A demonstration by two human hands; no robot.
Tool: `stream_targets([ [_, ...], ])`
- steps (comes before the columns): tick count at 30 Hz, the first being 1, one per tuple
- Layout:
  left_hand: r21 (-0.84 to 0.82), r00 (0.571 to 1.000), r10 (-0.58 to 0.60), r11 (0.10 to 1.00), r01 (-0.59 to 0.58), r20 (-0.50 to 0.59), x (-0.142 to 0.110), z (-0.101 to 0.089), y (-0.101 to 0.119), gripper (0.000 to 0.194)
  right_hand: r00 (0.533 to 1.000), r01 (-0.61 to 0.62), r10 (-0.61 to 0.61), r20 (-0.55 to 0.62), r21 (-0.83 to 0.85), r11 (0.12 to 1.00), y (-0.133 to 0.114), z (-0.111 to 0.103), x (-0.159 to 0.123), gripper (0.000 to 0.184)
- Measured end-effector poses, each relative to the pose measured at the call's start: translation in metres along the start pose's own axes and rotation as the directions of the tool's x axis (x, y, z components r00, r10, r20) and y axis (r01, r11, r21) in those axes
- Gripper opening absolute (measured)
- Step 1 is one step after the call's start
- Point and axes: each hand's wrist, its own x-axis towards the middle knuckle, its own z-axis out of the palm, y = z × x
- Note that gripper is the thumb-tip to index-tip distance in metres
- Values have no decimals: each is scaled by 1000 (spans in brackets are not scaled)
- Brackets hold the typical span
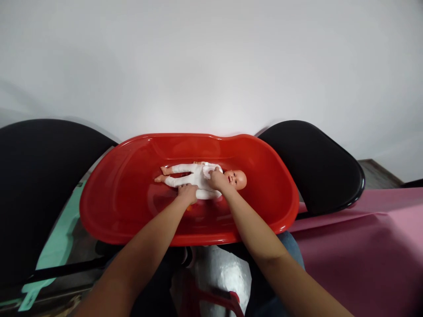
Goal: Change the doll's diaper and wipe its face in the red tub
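Note:
A baby doll point(198, 177) lies on its back in a red baby bathtub point(112, 193), its head to the right and its bare feet to the left. Its body and limbs are white down to the ankles. My left hand point(187, 193) is closed at the doll's near side by the hip, where the doll's near hand is hidden. On the chest, my right hand point(217, 179) grips a small pale pinkish cloth point(208, 170) just below the doll's chin. My fingers partly cover the cloth. A small orange thing point(189, 208) shows beneath my left wrist.
Black chair parts stand on either side of the tub, a left one point(42, 176) and a right one point(324, 171). Behind is a white wall point(211, 66). Pink material point(357, 246) spreads at the lower right, and a mint-green strip point(59, 237) lies at the lower left.

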Motion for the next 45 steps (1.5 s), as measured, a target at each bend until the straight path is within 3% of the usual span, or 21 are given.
stream_targets([
  [5, -38, 999, -18, 999, 17, -39, 5, 3, -2, 52, 977, 171, -173, 124, 22, 985, -13, 12, -4, 38],
  [9, -31, 989, -23, 999, 18, -149, 7, 4, -2, 62, 974, 209, -206, 98, -21, 978, -10, 11, -11, 43],
  [15, -20, 973, -22, 1000, 18, -230, 7, 4, -5, 74, 996, 51, -55, -70, -51, 997, 11, -25, -19, 40],
  [19, -47, 969, -44, 998, 33, -245, 11, 8, -11, 94, 973, -34, 33, -230, -1, 999, 26, -41, -20, 41],
  [22, -58, 974, -65, 997, 53, -219, 17, 11, -16, 96, 973, -38, 37, -228, 2, 999, 26, -30, -20, 44],
  [28, -75, 984, -82, 995, 71, -159, 20, 15, -21, 95, 995, 99, -95, 33, -129, 987, -3, 22, -24, 49],
  [31, -72, 984, -92, 994, 82, -150, 20, 18, -22, 93, 965, 250, -238, 112, -112, 962, -19, 40, -32, 42],
  [35, -23, 988, -101, 995, 99, -114, 21, 22, -22, 111, 916, 384, -367, 164, -82, 920, -27, 44, -37, 43],
  [37, -20, 985, -103, 995, 101, -137, 20, 23, -21, 99, 934, 347, -340, 111, -43, 937, -25, 35, -33, 43],
  [40, -33, 982, -100, 995, 96, -163, 18, 22, -19, 79, 981, 174, -170, -96, 38, 984, -14, 14, -24, 39],
  [43, -27, 984, -103, 995, 100, -146, 17, 21, -19, 79, 965, 19, 5, -262, 89, 996, -2, 0, -16, 47],
  [45, -12, 986, -97, 995, 96, -132, 17, 21, -20, 84, 966, -24, 42, -253, 74, 997, 3, 0, -13, 48],
])
